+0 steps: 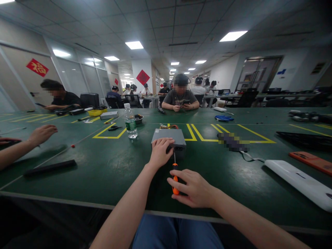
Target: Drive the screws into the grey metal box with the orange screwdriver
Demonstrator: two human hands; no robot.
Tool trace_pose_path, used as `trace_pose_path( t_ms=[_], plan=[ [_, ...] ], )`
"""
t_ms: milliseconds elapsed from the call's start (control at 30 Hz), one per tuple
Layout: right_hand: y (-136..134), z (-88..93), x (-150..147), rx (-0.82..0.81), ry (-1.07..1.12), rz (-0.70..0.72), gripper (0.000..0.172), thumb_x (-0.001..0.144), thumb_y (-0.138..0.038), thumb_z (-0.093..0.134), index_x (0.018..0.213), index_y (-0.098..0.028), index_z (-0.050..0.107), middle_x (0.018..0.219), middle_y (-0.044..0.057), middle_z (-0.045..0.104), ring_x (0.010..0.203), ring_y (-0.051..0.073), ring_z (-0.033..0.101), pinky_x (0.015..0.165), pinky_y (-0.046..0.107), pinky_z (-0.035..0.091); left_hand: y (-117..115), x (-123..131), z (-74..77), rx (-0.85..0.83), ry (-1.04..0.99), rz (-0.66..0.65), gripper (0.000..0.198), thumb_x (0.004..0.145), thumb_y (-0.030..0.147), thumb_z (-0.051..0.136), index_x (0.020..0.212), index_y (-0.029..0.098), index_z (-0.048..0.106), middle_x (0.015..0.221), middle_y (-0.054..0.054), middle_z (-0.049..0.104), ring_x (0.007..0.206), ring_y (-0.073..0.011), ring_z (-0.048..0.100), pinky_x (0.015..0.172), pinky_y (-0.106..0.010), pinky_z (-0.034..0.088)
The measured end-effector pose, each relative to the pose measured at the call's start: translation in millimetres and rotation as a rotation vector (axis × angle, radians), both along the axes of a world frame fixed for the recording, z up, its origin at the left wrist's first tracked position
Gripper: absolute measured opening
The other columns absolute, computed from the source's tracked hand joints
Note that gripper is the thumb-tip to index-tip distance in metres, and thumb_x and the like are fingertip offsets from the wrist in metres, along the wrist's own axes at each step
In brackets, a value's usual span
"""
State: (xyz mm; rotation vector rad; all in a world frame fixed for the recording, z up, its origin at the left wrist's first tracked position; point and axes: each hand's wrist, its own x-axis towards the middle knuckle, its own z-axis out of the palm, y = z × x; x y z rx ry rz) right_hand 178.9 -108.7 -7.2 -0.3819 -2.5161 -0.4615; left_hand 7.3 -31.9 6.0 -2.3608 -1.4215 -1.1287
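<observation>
A grey metal box (169, 136), like a power supply with coloured wires at its far side, lies on the green table (109, 173) straight ahead of me. My left hand (160, 152) rests on its near left corner, fingers curled over the top. My right hand (192, 188) grips an orange-handled screwdriver (175, 178). The thin shaft points away from me at the box's near face.
A water bottle (130, 121) stands left of the box. A black bar (49, 167) lies at the left, a white device (301, 183) and an orange phone (312, 162) at the right. Another person's hand (41, 134) reaches in from the left. People sit across the table.
</observation>
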Motion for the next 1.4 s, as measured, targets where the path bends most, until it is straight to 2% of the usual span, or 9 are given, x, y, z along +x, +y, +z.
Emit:
trace_pose_path(
  t_ms=[100,300,467,533,667,767,967,1167,1400],
  plan=[
    [0.0,0.6,-0.9,0.026,-0.003,0.006,0.032,0.085,-0.035,0.048,0.112,-0.016,0.050,0.108,0.014,0.056,0.079,0.018,0.058,0.067,0.031,0.045,0.4,0.0,-0.8,0.010,-0.003,-0.007,0.029,0.079,0.022,0.055,0.107,0.029,0.054,0.118,0.003,0.058,0.110,-0.0177,0.046,0.094,-0.037,0.027],
    [3.4,-7.3,0.8,0.020,0.101,0.032,0.020,0.083,-0.032,0.050,0.090,-0.014,0.051,0.099,0.013,0.061,0.070,0.015,0.057,0.061,0.029,0.045,-0.1,0.1,-0.3,-0.001,-0.001,0.001,0.029,0.079,0.021,0.053,0.107,0.029,0.054,0.119,0.002,0.057,0.111,-0.0175,0.046,0.093,-0.037,0.027],
    [-1.4,-0.2,1.4,-0.055,-0.009,0.008,0.031,0.085,-0.035,0.048,0.108,-0.015,0.050,0.107,0.014,0.055,0.089,0.019,0.057,0.070,0.029,0.046,-0.7,0.1,0.7,-0.012,0.001,0.000,0.030,0.079,0.021,0.053,0.108,0.029,0.054,0.119,0.002,0.057,0.112,-0.0175,0.045,0.094,-0.037,0.027],
    [-2.5,1.8,0.9,-0.031,-0.027,0.011,0.032,0.086,-0.033,0.046,0.113,-0.015,0.049,0.109,0.015,0.055,0.089,0.019,0.057,0.070,0.029,0.046,-0.7,0.1,0.7,-0.007,-0.002,-0.003,0.029,0.079,0.021,0.053,0.107,0.029,0.054,0.118,0.002,0.057,0.111,-0.0177,0.046,0.094,-0.037,0.027],
    [0.4,-2.6,0.6,0.063,0.043,0.022,0.025,0.085,-0.035,0.050,0.098,-0.013,0.053,0.103,0.014,0.059,0.070,0.015,0.057,0.061,0.028,0.044,-0.8,0.5,0.7,-0.013,-0.004,-0.001,0.030,0.078,0.021,0.054,0.107,0.029,0.054,0.119,0.002,0.057,0.111,-0.0177,0.046,0.094,-0.037,0.027],
    [2.0,-6.3,1.6,0.052,0.086,0.023,0.022,0.084,-0.036,0.051,0.089,-0.014,0.052,0.102,0.014,0.061,0.069,0.015,0.058,0.060,0.028,0.045,-1.1,0.5,0.8,-0.022,-0.003,0.002,0.030,0.079,0.021,0.054,0.107,0.029,0.055,0.119,0.002,0.057,0.111,-0.0180,0.046,0.095,-0.037,0.027],
    [-0.9,-1.6,2.2,-0.047,-0.023,-0.019,0.035,0.085,-0.038,0.049,0.111,-0.014,0.050,0.110,0.015,0.055,0.088,0.019,0.058,0.072,0.031,0.047,-1.3,-0.7,1.0,-0.006,0.003,-0.009,0.029,0.079,0.022,0.053,0.108,0.029,0.054,0.119,0.002,0.057,0.111,-0.0180,0.046,0.094,-0.037,0.027],
    [2.8,-6.2,1.6,0.032,0.054,-0.015,0.031,0.084,-0.040,0.051,0.100,-0.013,0.053,0.103,0.014,0.059,0.074,0.017,0.059,0.065,0.030,0.046,-0.8,1.1,1.2,-0.023,-0.004,0.010,0.029,0.079,0.021,0.054,0.107,0.030,0.055,0.118,0.002,0.058,0.111,-0.0181,0.046,0.095,-0.038,0.027],
    [-0.5,-3.6,3.2,-0.095,-0.021,-0.050,0.041,0.082,-0.040,0.052,0.112,-0.013,0.048,0.111,0.016,0.053,0.095,0.022,0.056,0.074,0.033,0.048,-1.6,0.6,1.1,-0.009,-0.002,0.006,0.029,0.079,0.021,0.054,0.107,0.029,0.055,0.118,0.002,0.057,0.111,-0.0179,0.046,0.095,-0.037,0.027]
  ],
)
